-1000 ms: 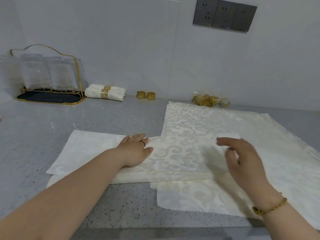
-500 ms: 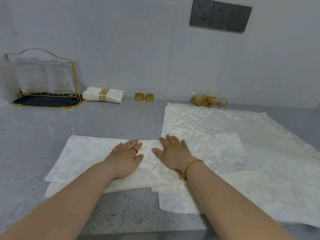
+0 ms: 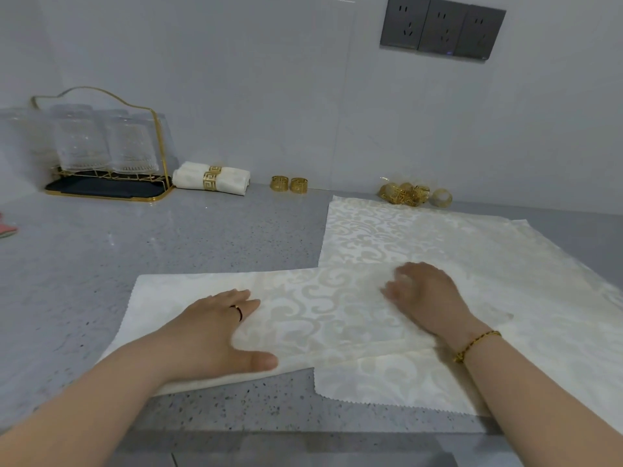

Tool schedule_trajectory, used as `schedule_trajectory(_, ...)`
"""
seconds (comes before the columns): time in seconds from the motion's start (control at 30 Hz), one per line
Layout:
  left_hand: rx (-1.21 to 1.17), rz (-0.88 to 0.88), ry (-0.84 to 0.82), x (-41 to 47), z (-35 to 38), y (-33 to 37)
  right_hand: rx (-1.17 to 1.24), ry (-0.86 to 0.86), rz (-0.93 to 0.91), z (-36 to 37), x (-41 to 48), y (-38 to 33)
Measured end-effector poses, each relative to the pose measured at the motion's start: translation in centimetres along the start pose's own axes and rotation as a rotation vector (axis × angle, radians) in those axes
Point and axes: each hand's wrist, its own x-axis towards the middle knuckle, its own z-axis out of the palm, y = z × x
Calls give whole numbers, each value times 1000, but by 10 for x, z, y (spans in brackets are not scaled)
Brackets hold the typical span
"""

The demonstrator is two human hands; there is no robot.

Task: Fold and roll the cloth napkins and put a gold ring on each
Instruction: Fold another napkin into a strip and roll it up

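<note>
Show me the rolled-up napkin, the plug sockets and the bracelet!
Rolled napkin (image 3: 232, 181): head view, on the cloth right of centre.
Sockets (image 3: 442, 30): head view, on the middle plate of three.
Bracelet (image 3: 478, 341): head view, on the middle of its beads.

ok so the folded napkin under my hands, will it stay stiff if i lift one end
Probably floppy: the folded napkin lies limp and flat on the counter, draped over the edge of the spread napkin. Likely light, being thin cloth. Its sheen hints it could slide on the counter; the left hand and right hand lie flat on it.
</note>
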Motion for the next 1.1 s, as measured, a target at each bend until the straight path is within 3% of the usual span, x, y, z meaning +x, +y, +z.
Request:
schedule_trajectory(0.03, 11, 5, 9, -1, 1, 3, 128, 56, -117, -3, -5, -18)
schedule_trajectory(0.1, 60, 36, 45, -4, 6, 9, 357, -156, -244, -14, -16, -52)
schedule_trajectory(0.13, 91, 52, 70, -5, 9, 11, 392, -305, -281, -17, -21, -64)
schedule_trajectory(0.2, 135, 77, 111, -5, 12, 10, 366, -405, -359, -14, -25, -78)
schedule_trajectory(0.5, 171, 48, 208, 3, 10, -7, 372, -393, -309, -6, -26, -87)
schedule_trajectory(0.83, 100, 30, 206, 0, 16, -8, 413, -197, -390, 0, -36, -78)
schedule_trajectory(1.1, -68, 3, 67, -11, -1, -12, 504, -229, -389, 16, -47, -74)
